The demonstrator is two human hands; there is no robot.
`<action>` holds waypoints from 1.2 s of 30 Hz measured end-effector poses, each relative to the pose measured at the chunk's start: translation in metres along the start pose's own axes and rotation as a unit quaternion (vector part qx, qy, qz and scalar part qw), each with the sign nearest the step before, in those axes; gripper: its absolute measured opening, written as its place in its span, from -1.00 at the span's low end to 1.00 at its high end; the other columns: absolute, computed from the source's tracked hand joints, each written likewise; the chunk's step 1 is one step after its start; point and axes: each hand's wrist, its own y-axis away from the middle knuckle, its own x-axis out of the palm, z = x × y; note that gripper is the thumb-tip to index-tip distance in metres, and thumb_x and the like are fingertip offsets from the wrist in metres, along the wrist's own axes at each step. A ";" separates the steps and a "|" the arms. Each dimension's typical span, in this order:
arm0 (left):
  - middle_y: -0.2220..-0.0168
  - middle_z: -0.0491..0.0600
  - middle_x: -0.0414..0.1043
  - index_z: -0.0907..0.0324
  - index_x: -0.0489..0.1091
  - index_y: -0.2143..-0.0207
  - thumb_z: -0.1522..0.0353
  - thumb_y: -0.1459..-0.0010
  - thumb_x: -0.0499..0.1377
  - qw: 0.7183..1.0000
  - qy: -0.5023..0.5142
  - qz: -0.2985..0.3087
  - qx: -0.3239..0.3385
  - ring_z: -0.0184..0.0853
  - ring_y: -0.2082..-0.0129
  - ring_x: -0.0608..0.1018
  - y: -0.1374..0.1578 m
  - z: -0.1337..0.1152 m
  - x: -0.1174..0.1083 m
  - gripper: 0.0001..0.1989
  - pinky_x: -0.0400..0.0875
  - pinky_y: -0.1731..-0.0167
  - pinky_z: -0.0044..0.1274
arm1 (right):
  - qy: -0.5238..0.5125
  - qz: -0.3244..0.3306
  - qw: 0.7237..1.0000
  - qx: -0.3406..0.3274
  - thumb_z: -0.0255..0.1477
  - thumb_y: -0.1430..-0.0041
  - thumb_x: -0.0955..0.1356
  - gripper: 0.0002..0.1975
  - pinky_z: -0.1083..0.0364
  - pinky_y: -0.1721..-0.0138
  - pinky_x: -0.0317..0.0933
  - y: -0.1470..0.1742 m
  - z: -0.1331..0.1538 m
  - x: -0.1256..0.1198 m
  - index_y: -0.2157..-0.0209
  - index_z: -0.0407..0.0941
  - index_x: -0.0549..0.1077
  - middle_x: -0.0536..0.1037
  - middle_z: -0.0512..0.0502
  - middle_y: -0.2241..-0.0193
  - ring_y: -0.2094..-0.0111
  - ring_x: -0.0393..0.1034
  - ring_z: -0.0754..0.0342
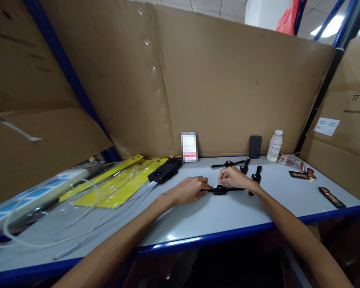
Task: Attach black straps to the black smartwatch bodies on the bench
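A black spokeshave point(219, 190) lies crosswise on the table with its two handles pointing left and right. The fingers of my left hand point(192, 189) are closed on its left handle. Just above its middle, my right hand point(232, 177) is in a pinch, fingertips at the metal body; whatever is between them is too small to make out. Three more spokeshaves rest close by: one behind point(228, 164), one angled beside my right wrist point(244, 166), and another partly covered by my right forearm point(257, 175).
Yellow blister packs point(123, 186), a black power bank point(165, 171), white cables and a power strip point(39, 196) lie left. A lit phone point(189, 147), a dark phone point(255, 147) and a bottle point(275, 146) stand along the cardboard wall point(228, 88). Small packets point(331, 197) lie right.
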 end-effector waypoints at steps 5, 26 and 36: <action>0.14 0.02 0.51 0.03 0.52 -0.07 0.46 -0.33 0.07 1.000 -0.010 0.013 -0.009 -0.22 0.14 0.57 -0.001 -0.003 -0.002 -0.63 0.36 0.23 -0.51 | 0.018 -0.010 0.999 -0.031 -0.50 -0.05 0.48 -0.97 0.19 0.38 0.16 0.000 0.003 0.001 0.44 -0.17 0.60 0.54 0.04 0.56 0.45 0.39 0.15; 0.15 0.01 0.52 0.00 0.52 -0.10 0.48 -0.31 0.08 1.000 -0.012 0.010 -0.005 -0.25 0.17 0.58 -0.002 0.001 0.002 -0.60 0.34 0.24 -0.52 | 0.170 -0.016 0.984 -0.053 -0.54 -0.10 0.51 -0.95 0.18 0.39 -0.03 0.005 0.016 0.008 0.41 -0.12 0.63 0.47 0.04 0.47 0.43 0.27 0.19; 0.13 0.01 0.53 0.03 0.52 -0.10 0.47 -0.31 0.10 1.000 0.005 0.009 -0.012 -0.24 0.16 0.58 -0.002 0.002 0.000 -0.62 0.35 0.23 -0.52 | 0.027 -0.067 0.996 0.053 -0.63 -0.07 0.45 -0.92 0.19 0.39 0.11 0.001 0.017 0.017 0.42 -0.18 0.55 0.50 0.07 0.60 0.50 0.40 0.16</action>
